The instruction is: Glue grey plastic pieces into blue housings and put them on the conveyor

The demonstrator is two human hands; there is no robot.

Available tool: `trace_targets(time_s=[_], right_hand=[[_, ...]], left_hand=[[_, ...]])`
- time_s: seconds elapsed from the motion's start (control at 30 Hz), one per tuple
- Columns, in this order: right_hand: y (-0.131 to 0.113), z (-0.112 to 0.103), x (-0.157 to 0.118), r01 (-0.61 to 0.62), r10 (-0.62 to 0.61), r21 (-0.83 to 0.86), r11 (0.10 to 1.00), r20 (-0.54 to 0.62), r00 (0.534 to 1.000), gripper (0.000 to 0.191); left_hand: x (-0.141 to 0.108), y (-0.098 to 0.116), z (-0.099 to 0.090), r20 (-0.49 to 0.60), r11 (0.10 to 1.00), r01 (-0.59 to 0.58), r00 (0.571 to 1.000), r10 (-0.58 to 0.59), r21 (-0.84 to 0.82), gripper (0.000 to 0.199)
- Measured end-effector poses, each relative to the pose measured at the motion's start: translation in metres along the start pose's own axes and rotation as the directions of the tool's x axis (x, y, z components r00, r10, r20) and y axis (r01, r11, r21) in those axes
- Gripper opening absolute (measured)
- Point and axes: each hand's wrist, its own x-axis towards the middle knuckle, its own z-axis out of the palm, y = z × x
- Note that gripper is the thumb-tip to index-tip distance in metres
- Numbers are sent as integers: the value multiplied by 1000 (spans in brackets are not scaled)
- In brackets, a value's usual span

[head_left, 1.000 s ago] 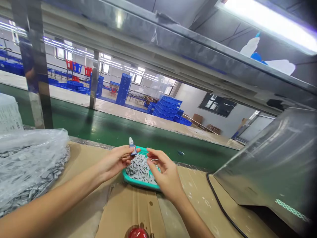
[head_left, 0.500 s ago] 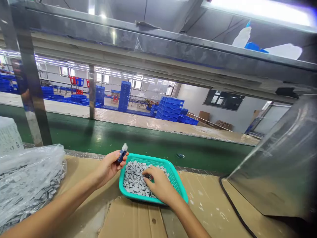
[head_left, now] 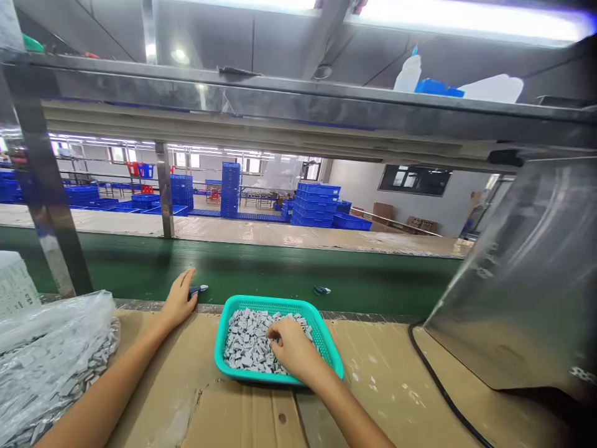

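Observation:
My left hand [head_left: 180,302] is at the near edge of the green conveyor belt, fingers stretched out. Beside its fingers lies a small dark blue plastic piece with a white tip [head_left: 198,289], on the belt. My right hand [head_left: 293,347] reaches into a turquoise plastic basket [head_left: 278,375]. Its fingers are curled over small light grey plastic parts [head_left: 249,339] that fill the basket; whatever lies between the fingertips is hidden. Farther right on the belt rests another dark blue piece with a white tip [head_left: 321,290].
Left of the basket lies a clear plastic bag [head_left: 51,367] of grey parts. A metal panel [head_left: 513,280] and a black cable [head_left: 438,386] stand at the right. The green belt [head_left: 261,267] runs across behind the cardboard-covered bench [head_left: 382,373], under a metal shelf [head_left: 289,102].
My left hand has moved left and forward to the belt and let go of the dark blue piece there. The right hand stays in the basket, its fingers more curled. The view has tilted.

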Motion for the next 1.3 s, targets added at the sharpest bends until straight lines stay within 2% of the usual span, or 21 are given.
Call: trace_targets(time_s=[0.07, 0.13, 0.27, 0.37, 0.43, 0.57, 0.93, 1.3], right_hand=[[1, -1, 1, 18, -18, 26, 1000, 20, 1000, 26], [1, -1, 1, 38, -40, 60, 997, 45, 998, 30], [2, -3, -1, 72, -86, 137, 988, 99, 991, 34], [2, -5, -1, 88, -109, 177, 980, 115, 987, 38], [1, -6, -2, 95, -120, 198, 976, 119, 986, 41], [0, -6, -2, 103, -130, 218, 970, 112, 985, 41], [-4, -3, -2, 103, -112, 137, 985, 55, 992, 18], [0, 0, -1, 82, -88, 73, 994, 71, 994, 27]], left_hand=[[-1, 3, -3, -44, 1000, 14, 999, -14, 17, 46], [-1, 9, -1, -13, 1000, 10, 1000, -10, 11, 39], [-3, 21, 12, 161, 998, -66, 985, 65, 2, 40], [-6, 27, 19, 329, 993, -91, 942, 61, 77, 46], [-7, 28, 20, 372, 991, -88, 927, 44, 101, 49], [-6, 28, 16, 372, 990, -77, 928, 28, 117, 51], [-5, 33, 10, 341, 985, -96, 939, 42, 144, 47], [-6, 33, 10, 337, 984, -93, 941, 38, 151, 46]])
